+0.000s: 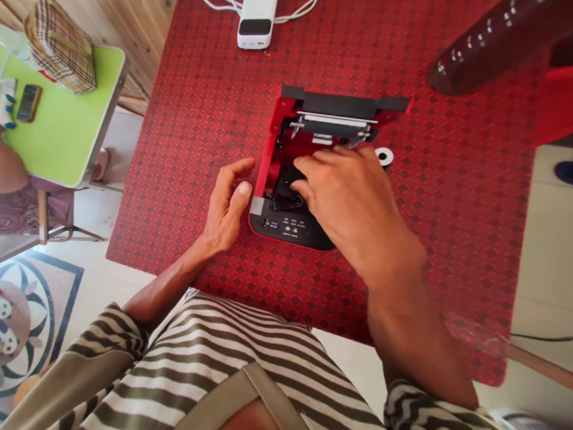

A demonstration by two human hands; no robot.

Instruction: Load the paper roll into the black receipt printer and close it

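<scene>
Open red-and-black printer (287,192), central on patterned red tabletop (200,114).
Right hand (351,197) curled over its interior, thumb and forefinger apart; cannot tell whether the other fingers grip anything. Left hand (228,206) loosely spread, just beside printer's left wall. White-ended roll (389,159) at right; white power bank (259,2) far left.

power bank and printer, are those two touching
Apart: the head view shows red tabletop between the power bank and the printer.
</scene>
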